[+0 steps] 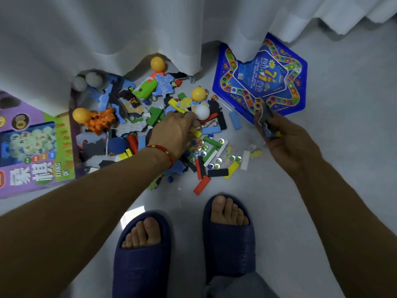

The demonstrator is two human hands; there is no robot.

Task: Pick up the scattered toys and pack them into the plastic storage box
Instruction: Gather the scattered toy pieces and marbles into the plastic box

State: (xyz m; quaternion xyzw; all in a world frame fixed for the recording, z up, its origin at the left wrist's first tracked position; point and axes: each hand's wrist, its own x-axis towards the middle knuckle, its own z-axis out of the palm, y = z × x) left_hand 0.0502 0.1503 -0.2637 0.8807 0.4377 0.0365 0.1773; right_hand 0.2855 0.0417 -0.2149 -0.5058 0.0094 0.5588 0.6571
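Observation:
A heap of scattered toys lies on the pale floor against a white curtain: coloured wooden blocks, blue foam puzzle pieces, glass marbles, yellow balls, a white ball and an orange plastic toy. My left hand, with a red cord at the wrist, reaches down into the heap beside the white ball; its fingers curl among the pieces and hide what they touch. Off to the right, my right hand grips a small stack of dark and blue puzzle pieces. No storage box is in view.
A blue star-pattern game board lies at the right, partly under the curtain. A purple game box lies at the left. My feet in dark blue slippers stand just in front of the heap.

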